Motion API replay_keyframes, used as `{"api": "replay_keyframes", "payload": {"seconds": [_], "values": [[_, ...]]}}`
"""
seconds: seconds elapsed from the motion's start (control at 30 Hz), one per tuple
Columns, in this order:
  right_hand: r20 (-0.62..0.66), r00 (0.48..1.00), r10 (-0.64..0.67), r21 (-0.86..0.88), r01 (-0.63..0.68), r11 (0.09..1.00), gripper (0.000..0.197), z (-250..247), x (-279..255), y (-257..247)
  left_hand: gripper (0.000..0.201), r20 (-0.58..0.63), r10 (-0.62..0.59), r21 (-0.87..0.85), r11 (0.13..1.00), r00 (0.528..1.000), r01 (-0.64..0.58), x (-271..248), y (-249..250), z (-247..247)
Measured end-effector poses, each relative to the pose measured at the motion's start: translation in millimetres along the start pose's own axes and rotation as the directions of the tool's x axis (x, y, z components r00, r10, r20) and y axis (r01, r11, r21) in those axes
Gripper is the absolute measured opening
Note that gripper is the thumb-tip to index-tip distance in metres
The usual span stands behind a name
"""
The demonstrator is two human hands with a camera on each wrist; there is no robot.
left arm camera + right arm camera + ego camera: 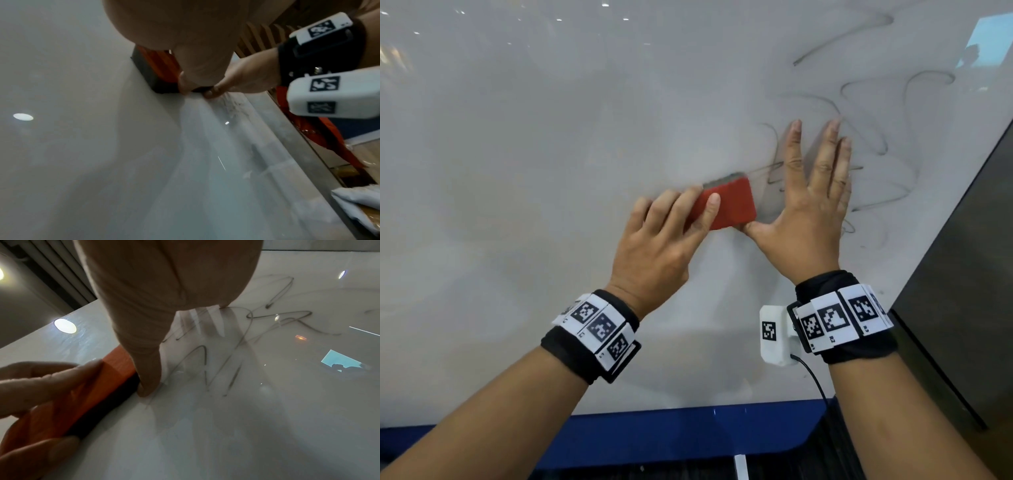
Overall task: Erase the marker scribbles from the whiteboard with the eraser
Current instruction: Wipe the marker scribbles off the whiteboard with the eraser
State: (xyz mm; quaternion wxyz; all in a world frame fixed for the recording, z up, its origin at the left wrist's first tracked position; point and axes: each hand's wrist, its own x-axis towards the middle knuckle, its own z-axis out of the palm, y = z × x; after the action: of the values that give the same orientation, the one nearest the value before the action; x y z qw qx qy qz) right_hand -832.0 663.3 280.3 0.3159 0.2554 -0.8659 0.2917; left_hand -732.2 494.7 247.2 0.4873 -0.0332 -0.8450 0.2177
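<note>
The white whiteboard (517,171) fills the head view. Grey marker scribbles (876,137) loop over its right part. A red eraser (729,202) with a dark felt face lies flat on the board at the scribbles' left edge. My left hand (688,222) grips it, fingers curled over the top. In the left wrist view its thumb presses the eraser (156,68) from the side. My right hand (794,185) lies flat on the scribbles with straight fingers, its thumb tip touching the eraser's lower right corner. The right wrist view shows the eraser (92,394) beside that thumb and scribbles (226,353) beyond.
A dark panel (969,274) borders the board on the right. A blue band (688,435) runs below the board's lower edge. The board's left half shows only faint smears. A crumpled white sheet (359,203) lies past the board's edge in the left wrist view.
</note>
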Motion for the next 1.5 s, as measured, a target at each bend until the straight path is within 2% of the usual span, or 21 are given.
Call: {"api": "replay_keyframes", "payload": {"seconds": [0.07, 0.17, 0.23, 0.3, 0.37, 0.4, 0.47, 0.53, 0.6, 0.67, 0.73, 0.8, 0.83, 0.9, 0.97, 1.07, 1.17, 1.27, 1.37, 1.43, 1.5], "values": [[0.017, 1.000, -0.004, -0.025, 0.005, 1.000, 0.128, -0.8, -0.9, 2.3, 0.061, -0.015, -0.027, 0.012, 1.000, 1.000, 0.027, 1.6, -5.0, -0.8], [0.053, 0.999, -0.005, -0.049, 0.007, 0.999, 0.132, -1.2, -3.8, 6.4, 0.062, -0.081, -0.265, 0.017, 0.963, 0.961, 0.268, 13.1, -4.8, -4.4], [0.058, 0.998, -0.004, -0.073, 0.008, 0.997, 0.133, 0.7, -8.6, 10.1, 0.061, -0.097, -0.341, -0.001, 0.939, 0.935, 0.343, 13.6, 3.0, -1.8], [0.065, 0.998, 0.000, -0.073, 0.005, 0.997, 0.133, 4.9, -13.7, 13.6, 0.061, -0.061, -0.269, -0.006, 0.963, 0.961, 0.269, 3.5, 12.7, 3.6], [0.073, 0.997, 0.000, -0.069, 0.005, 0.998, 0.132, 8.0, -17.7, 16.4, 0.060, 0.002, -0.084, -0.016, 0.996, 0.996, 0.084, -12.2, 17.3, 10.4], [0.072, 0.997, -0.006, -0.070, 0.011, 0.997, 0.132, 8.6, -18.8, 17.5, 0.058, 0.023, -0.007, -0.021, 1.000, 1.000, 0.008, -17.8, 15.4, 11.9], [0.073, 0.997, -0.010, -0.072, 0.016, 0.997, 0.132, 8.4, -19.2, 19.3, 0.058, 0.025, 0.031, -0.007, 1.000, 0.999, -0.031, -18.8, 9.7, 10.1], [0.089, 0.996, -0.006, -0.074, 0.013, 0.997, 0.133, 7.4, -19.7, 19.8, 0.061, -0.012, -0.094, 0.017, 0.995, 0.995, 0.095, -11.1, 5.6, 4.6], [0.083, 0.997, -0.007, -0.080, 0.014, 0.997, 0.133, 7.2, -19.8, 20.2, 0.062, -0.072, -0.270, 0.020, 0.962, 0.960, 0.272, -0.8, 2.1, 1.8], [0.076, 0.997, -0.014, -0.087, 0.021, 0.996, 0.133, 7.8, -20.2, 21.0, 0.061, -0.098, -0.344, 0.005, 0.938, 0.934, 0.347, 2.6, 3.7, 2.5], [0.076, 0.997, -0.013, -0.084, 0.020, 0.996, 0.133, 9.5, -20.6, 21.8, 0.059, -0.070, -0.269, -0.018, 0.963, 0.961, 0.268, -4.9, 9.2, 5.2], [0.055, 0.998, -0.014, -0.081, 0.019, 0.997, 0.129, 11.1, -21.3, 21.7, 0.059, 0.004, -0.075, -0.054, 0.996, 0.997, 0.075, -17.1, 14.5, 7.9], [0.038, 0.999, -0.020, -0.078, 0.023, 0.997, 0.126, 12.4, -21.6, 21.4, 0.057, 0.035, 0.008, -0.080, 0.997, 0.999, -0.005, -21.0, 14.1, 7.7], [0.012, 1.000, -0.021, -0.068, 0.022, 0.997, 0.120, 14.2, -22.1, 19.9, 0.056, 0.071, 0.073, -0.131, 0.989, 0.995, -0.063, -21.6, 9.4, 6.5], [0.007, 1.000, -0.009, -0.043, 0.009, 0.999, 0.118, 14.8, -26.7, 15.8, 0.055, 0.084, 0.070, -0.165, 0.985, 0.994, -0.055, -19.3, 7.6, 4.3], [0.028, 1.000, -0.008, 0.047, 0.007, 0.999, 0.118, 18.7, -47.1, 0.9, 0.060, 0.082, 0.031, -0.179, 0.984, 0.996, -0.016, -19.7, 9.9, 1.9], [0.047, 0.993, -0.113, 0.128, 0.106, 0.986, 0.114, 34.3, -70.6, -16.2, 0.069, 0.084, -0.007, -0.223, 0.975, 0.996, 0.025, -18.7, 12.2, -1.4], [-0.076, 0.986, -0.146, 0.229, 0.160, 0.960, 0.088, 53.9, -76.9, -19.1, 0.071, 0.067, -0.034, -0.248, 0.967, 0.997, 0.050, -21.1, 12.7, -3.1], [-0.219, 0.969, -0.117, 0.285, 0.178, 0.942, 0.065, 63.6, -72.2, -14.3, 0.075, 0.079, -0.157, -0.124, 0.978, 0.984, 0.166, -26.3, 8.5, -2.7], [-0.272, 0.956, -0.114, 0.285, 0.193, 0.939, 0.057, 65.9, -69.4, -12.8, 0.090, 0.132, -0.285, -0.016, 0.957, 0.949, 0.290, -27.7, 4.3, -2.2], [-0.303, 0.945, -0.125, 0.283, 0.214, 0.935, 0.056, 68.5, -69.0, -12.8, 0.106, 0.180, -0.376, 0.024, 0.925, 0.909, 0.378, -27.6, 0.2, -1.0]]}}
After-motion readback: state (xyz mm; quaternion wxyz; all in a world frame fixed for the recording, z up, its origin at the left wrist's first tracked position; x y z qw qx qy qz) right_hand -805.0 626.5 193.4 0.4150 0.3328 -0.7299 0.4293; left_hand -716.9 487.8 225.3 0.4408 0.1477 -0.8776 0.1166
